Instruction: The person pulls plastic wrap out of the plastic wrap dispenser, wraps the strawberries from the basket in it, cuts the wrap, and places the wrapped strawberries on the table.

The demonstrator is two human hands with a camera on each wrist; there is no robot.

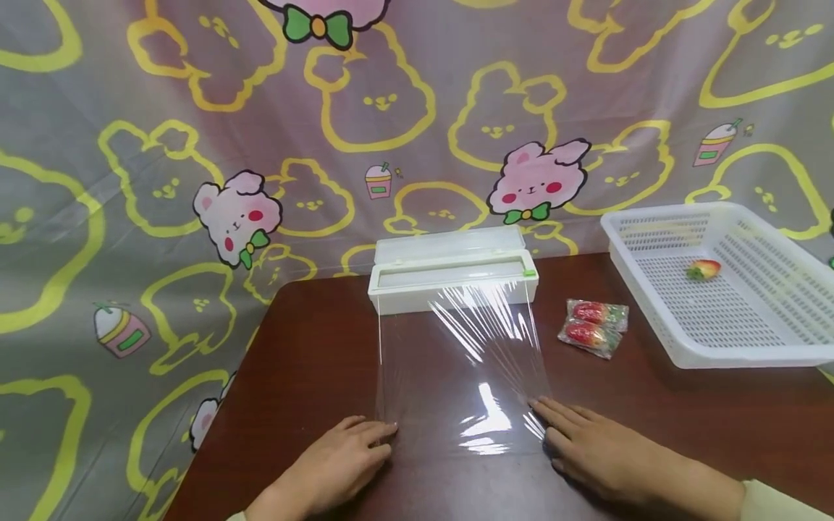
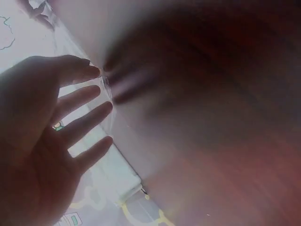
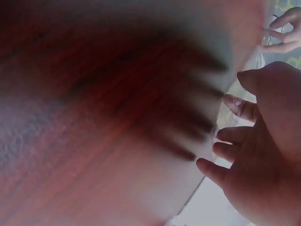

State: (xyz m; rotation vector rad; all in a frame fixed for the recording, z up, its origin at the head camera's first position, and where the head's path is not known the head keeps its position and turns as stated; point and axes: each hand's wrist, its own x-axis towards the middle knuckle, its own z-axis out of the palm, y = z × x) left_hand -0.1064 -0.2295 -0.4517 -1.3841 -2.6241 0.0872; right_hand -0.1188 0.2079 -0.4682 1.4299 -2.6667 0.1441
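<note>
A sheet of clear cling film (image 1: 449, 391) stretches over the dark table from a white cling film dispenser (image 1: 456, 278), wrinkled toward its right side. My left hand (image 1: 345, 459) lies at the film's near left edge, its index fingertip touching it. At the right edge, the fingertips of my right hand (image 1: 602, 452) rest on the film. In the left wrist view, the fingers of the left hand (image 2: 51, 122) are spread and fairly straight. The right wrist view shows the right hand (image 3: 263, 141) with fingers extended. The dispenser's clear lid (image 1: 449, 244) stands raised.
Two film-wrapped strawberries (image 1: 593, 327) lie right of the dispenser. Farther right stands a white plastic basket (image 1: 671, 329) with one unwrapped strawberry (image 1: 704, 269) in it. A patterned curtain (image 1: 417, 116) hangs behind the brown table (image 1: 313, 347).
</note>
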